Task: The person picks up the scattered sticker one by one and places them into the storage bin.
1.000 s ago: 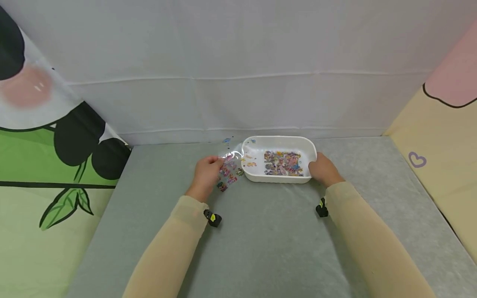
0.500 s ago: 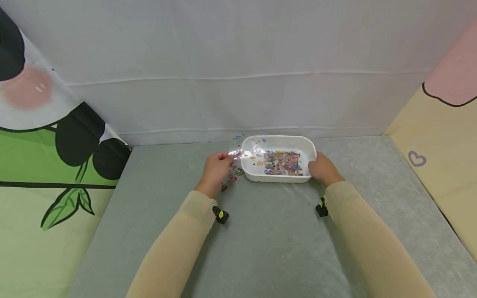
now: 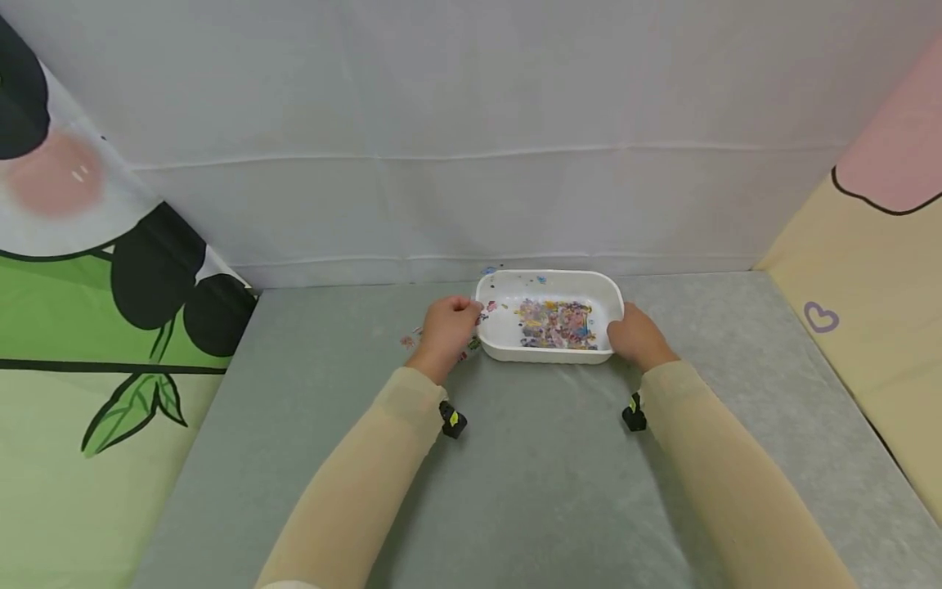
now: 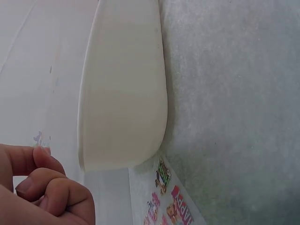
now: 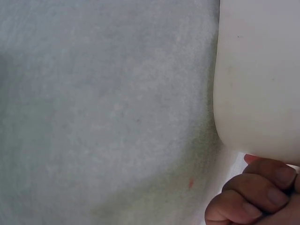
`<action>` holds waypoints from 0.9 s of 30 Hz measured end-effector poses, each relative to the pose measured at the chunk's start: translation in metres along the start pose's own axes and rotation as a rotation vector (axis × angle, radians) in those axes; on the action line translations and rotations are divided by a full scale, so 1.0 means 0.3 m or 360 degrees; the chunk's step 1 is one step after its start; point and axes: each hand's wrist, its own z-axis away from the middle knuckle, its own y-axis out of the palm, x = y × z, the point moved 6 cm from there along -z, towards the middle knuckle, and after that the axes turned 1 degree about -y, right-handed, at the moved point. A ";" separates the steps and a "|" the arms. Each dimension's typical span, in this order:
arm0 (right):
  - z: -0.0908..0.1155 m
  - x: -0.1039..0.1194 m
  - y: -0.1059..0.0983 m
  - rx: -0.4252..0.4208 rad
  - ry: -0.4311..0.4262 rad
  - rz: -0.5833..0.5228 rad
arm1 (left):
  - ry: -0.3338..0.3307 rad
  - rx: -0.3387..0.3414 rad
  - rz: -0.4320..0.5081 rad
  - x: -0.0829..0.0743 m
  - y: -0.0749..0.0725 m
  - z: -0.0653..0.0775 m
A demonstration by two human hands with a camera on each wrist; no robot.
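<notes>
My left hand [image 3: 447, 331] pinches the edge of a clear sticker sheet [image 4: 180, 206] printed with small colourful pictures. The sheet reaches over the left rim of a white oblong tray [image 3: 559, 355], and part of it is hidden behind the hand. In the left wrist view its lower part hangs beside the tray's end, close to the cloth. Inside the tray lies a patch of colourful stickers [image 3: 565, 325], seen partly through the clear sheet. At the tray's right end my right hand [image 3: 642, 335] grips the rim, fingers curled below it in the right wrist view.
The table has a grey cloth [image 3: 545, 474], with the tray near its back edge. Behind rises a white curtain [image 3: 471, 204]. Printed cloths hang at both sides, green [image 3: 44, 474] on the left and yellow [image 3: 868, 360] on the right.
My left hand has moved right toward the tray's left end, carrying the sticker sheet further over the tray. The right hand and the tray have stayed in place.
</notes>
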 end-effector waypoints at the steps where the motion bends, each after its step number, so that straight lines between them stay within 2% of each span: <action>1: 0.001 0.001 -0.001 0.0002 0.0005 0.0006 | 0.0018 -0.0002 -0.0019 -0.009 0.005 0.002; 6: 0.001 0.008 -0.003 0.0003 0.0019 0.0012 | 0.0084 -0.0028 -0.0147 -0.031 0.028 0.001; 12: 0.001 0.004 -0.003 -0.0001 0.0030 0.0030 | 0.0038 -0.0032 -0.0301 -0.033 0.054 0.004; 19: 0.010 0.015 -0.004 0.0009 0.0005 0.0023 | 0.0125 -0.0035 -0.0453 -0.058 0.065 0.015; 27: 0.006 0.017 0.000 0.0003 -0.0002 0.0010 | 0.0168 0.0028 -0.0577 -0.077 0.069 0.024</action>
